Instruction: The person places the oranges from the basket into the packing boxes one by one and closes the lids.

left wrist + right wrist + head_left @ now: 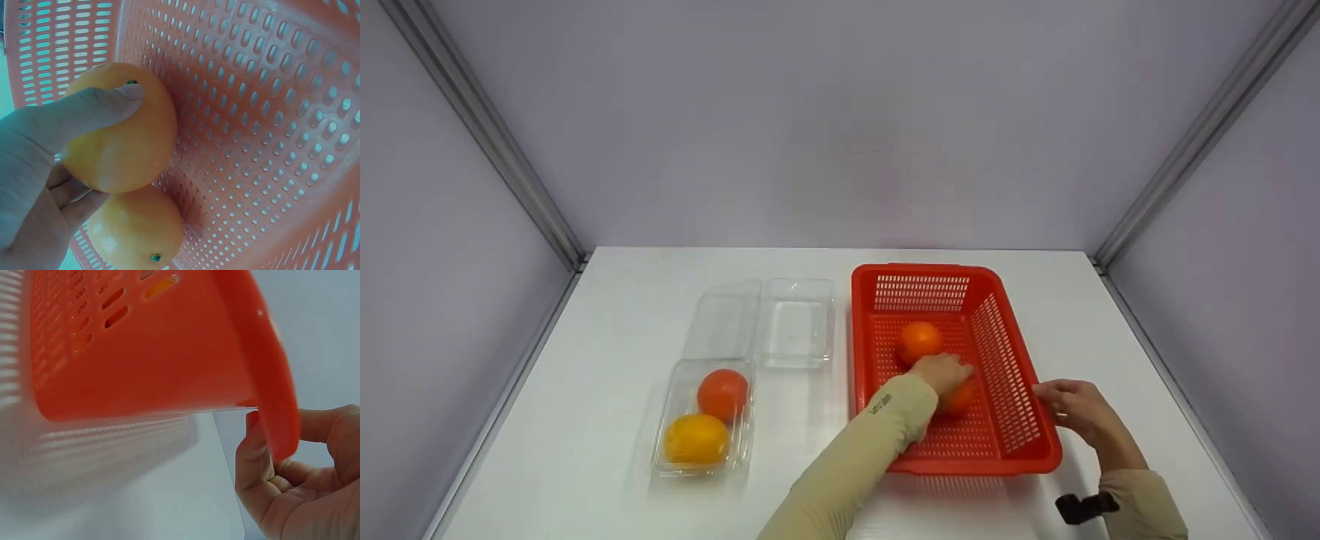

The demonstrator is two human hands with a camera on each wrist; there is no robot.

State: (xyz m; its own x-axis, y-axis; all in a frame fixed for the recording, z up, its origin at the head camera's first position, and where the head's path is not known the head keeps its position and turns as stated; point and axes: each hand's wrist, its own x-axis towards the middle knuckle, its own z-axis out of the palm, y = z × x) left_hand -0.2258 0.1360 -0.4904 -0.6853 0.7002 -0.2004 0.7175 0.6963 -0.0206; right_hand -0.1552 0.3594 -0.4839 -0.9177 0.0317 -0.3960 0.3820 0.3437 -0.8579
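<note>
Flanking basket (975,466) and white table (585,337) are pale walls (442,225).

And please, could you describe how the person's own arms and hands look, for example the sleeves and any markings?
The left hand and right hand are ungloved. The left sleeve and right sleeve are beige; the left has small dark lettering near its cuff, too small to read. A black item juts out beside the right sleeve.
</note>
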